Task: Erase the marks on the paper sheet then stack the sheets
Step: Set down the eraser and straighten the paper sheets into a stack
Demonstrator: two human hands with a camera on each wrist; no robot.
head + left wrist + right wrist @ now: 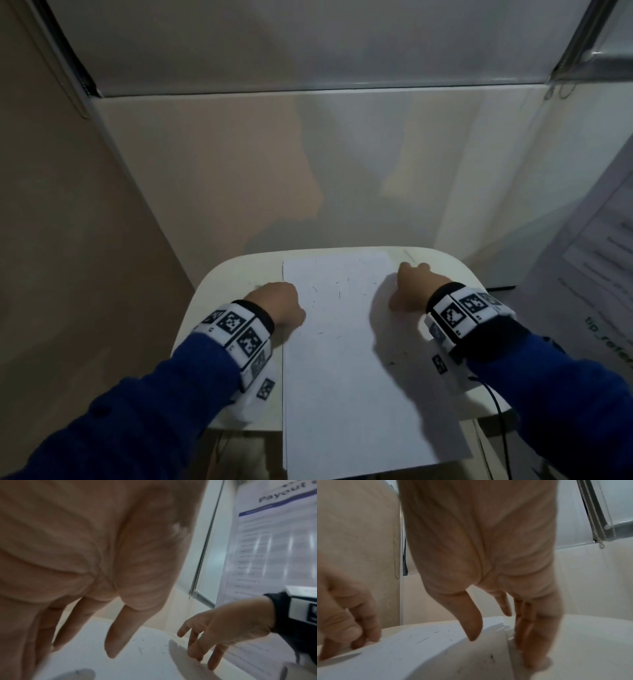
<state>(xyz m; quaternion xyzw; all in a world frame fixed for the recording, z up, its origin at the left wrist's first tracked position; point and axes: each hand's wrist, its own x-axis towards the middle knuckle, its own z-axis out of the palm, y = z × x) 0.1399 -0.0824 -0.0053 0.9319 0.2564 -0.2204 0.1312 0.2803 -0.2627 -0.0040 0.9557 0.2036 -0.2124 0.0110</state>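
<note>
A white paper sheet (pixel 342 359) lies lengthwise on the small white table (pixel 222 284), with its near end overhanging the front edge. Faint short pencil marks (pixel 339 294) are scattered over its far half. My left hand (pixel 277 305) is at the sheet's left edge, with the thumb over the paper (pixel 137 662) and the fingers curled at the edge. My right hand (pixel 407 287) is at the right edge: the thumb lies above the paper (pixel 419 655) and the fingers reach down beside it. The paper bows upward between the hands. No eraser shows.
Pale partition walls close in the table at the back and left. A printed poster (pixel 599 274) hangs on the right wall. A black cable (pixel 496 404) runs from my right wrist over the table's right side. Bead chains (pixel 604 520) hang from blinds behind.
</note>
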